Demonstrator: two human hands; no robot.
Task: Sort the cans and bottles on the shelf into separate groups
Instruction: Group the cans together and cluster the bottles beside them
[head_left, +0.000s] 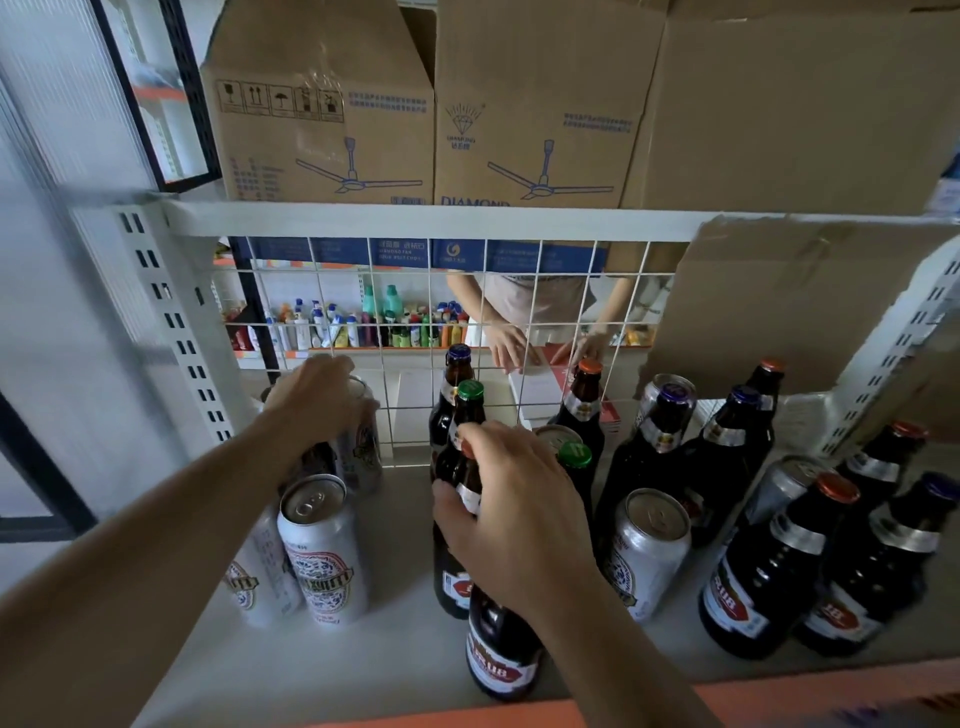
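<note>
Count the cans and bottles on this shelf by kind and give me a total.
Cans: 8, counting one half hidden under the left hand
Bottles: 12, counting the one the right hand grips
Total: 20

My right hand (511, 512) grips a glossy brown glass bottle (449, 558); my left hand (317, 400), at ten o'clock, a shiny metal can (363, 449). The shelf (400, 525) is smooth matt white, the boxes (322, 130) at twelve dull brown cardboard.

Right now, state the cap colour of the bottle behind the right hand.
Green cap, best seen in the head view.
</note>
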